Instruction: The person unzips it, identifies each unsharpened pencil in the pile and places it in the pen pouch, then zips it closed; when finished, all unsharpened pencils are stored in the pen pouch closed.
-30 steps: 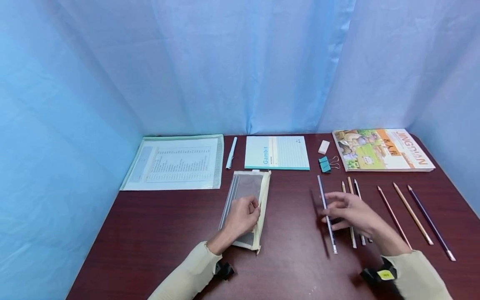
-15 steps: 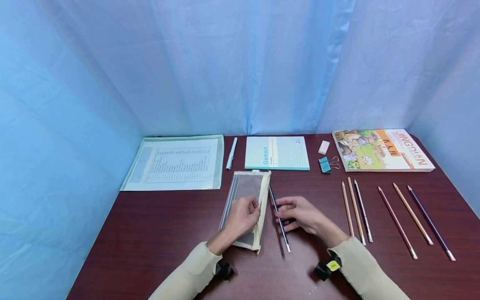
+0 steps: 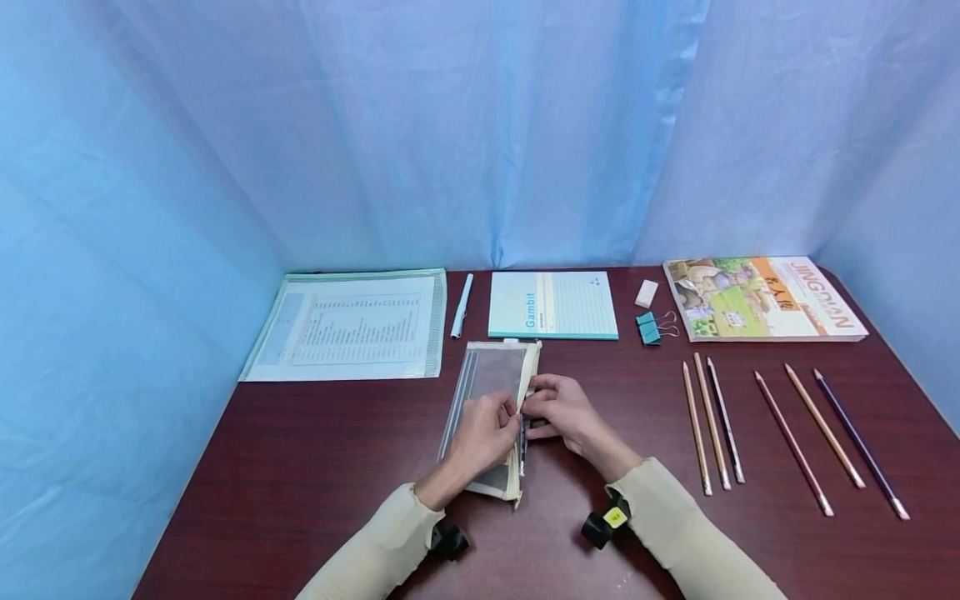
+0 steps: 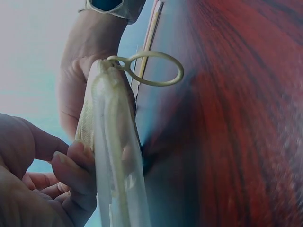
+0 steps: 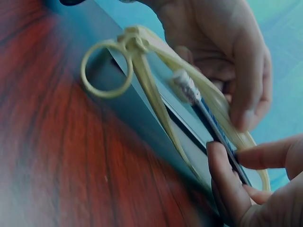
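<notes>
A see-through zip pencil pouch (image 3: 491,367) with cream edging lies in front of me. My left hand (image 3: 483,433) pinches the cream edge, holding the mouth apart in the right wrist view. My right hand (image 3: 566,412) pinches a dark blue pencil (image 5: 210,120) between thumb and fingers. That pencil lies within the pouch's mouth, its white eraser end (image 5: 187,85) toward the ring zip pull (image 5: 106,95). Fingers and pouch edge hide its far part.
Several pencils (image 3: 712,417) lie apart at the right. Along the back are a document folder (image 3: 352,329), white pen (image 3: 462,307), notebook (image 3: 553,306), eraser (image 3: 647,293), teal binder clip (image 3: 649,328) and book (image 3: 765,300). A blue curtain (image 3: 480,133) surrounds the table.
My right hand has carried the pencil leftward from the pencil group to the pouch's mouth. My left hand has kept its hold on the pouch edge.
</notes>
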A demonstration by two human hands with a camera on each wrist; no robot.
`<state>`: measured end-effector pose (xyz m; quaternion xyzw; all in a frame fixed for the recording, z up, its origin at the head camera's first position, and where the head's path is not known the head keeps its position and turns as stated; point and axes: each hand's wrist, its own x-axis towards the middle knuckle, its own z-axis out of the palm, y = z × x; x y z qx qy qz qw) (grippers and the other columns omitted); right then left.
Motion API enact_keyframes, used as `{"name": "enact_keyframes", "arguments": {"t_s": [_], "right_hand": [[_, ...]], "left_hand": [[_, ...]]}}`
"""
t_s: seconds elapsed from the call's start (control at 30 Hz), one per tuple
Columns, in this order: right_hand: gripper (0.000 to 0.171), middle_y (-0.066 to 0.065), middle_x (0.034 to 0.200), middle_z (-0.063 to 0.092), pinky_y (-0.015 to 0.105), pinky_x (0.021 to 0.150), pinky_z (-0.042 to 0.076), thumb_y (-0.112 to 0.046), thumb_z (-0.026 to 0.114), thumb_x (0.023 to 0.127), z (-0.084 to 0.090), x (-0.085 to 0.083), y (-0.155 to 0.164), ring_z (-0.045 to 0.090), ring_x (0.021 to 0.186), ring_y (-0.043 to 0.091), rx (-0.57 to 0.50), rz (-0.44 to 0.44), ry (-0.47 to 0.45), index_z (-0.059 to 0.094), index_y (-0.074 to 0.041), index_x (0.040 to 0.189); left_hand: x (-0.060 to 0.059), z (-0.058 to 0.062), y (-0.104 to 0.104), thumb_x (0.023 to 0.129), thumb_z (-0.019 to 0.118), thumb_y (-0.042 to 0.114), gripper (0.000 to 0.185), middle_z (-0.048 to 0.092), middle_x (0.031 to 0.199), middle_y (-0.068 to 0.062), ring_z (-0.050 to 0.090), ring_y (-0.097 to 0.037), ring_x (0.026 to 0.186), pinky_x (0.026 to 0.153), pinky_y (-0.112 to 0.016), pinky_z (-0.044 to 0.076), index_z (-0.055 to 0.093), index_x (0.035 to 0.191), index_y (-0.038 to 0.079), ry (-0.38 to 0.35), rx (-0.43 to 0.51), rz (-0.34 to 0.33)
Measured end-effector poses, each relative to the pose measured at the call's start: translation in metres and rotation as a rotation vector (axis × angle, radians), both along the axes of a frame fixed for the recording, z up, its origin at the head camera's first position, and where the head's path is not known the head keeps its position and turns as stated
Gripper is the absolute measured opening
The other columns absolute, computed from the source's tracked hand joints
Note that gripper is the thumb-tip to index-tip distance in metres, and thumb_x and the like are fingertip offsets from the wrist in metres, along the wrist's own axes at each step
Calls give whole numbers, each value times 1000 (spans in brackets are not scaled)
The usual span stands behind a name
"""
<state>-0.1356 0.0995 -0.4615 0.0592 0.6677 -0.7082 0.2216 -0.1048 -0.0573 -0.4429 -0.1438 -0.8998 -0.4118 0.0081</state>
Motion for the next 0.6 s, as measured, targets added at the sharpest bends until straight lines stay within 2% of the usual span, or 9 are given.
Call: {"name": "enact_keyframes", "arguments": {"t_s": [0.17,0.33,0.5,0.6], "right_hand": [[55,2,85,59,28,60,60,9,52,90,2,3,-8,64,70,8,17,-31,28,35,18,141],[44,4,87,62,32,64,61,8,52,92,6,7,-4,67,73,10,31,-24,44,43,19,134],[38,5,85,67,34,62,61,6,56,92,20,12,16,68,74,12,94,-36,86,51,16,129],[37,9,89,70,36,65,62,5,58,93,32,15,40,69,75,12,179,-59,152,53,16,128]], "left_hand": [[0,0,-1,84,62,0,11,57,56,-2,41,-1,48,47,-16,33,62,74,6,-2,6,2],[0,0,-1,83,61,0,10,57,56,-3,41,-1,47,45,-17,33,62,75,5,-14,17,-2],[-1,0,-1,83,62,0,10,58,56,-2,41,-1,49,46,-16,34,62,74,5,0,16,1],[0,0,-1,85,61,0,11,58,56,-3,42,-1,48,48,-16,35,62,75,5,-3,26,-3]]}}
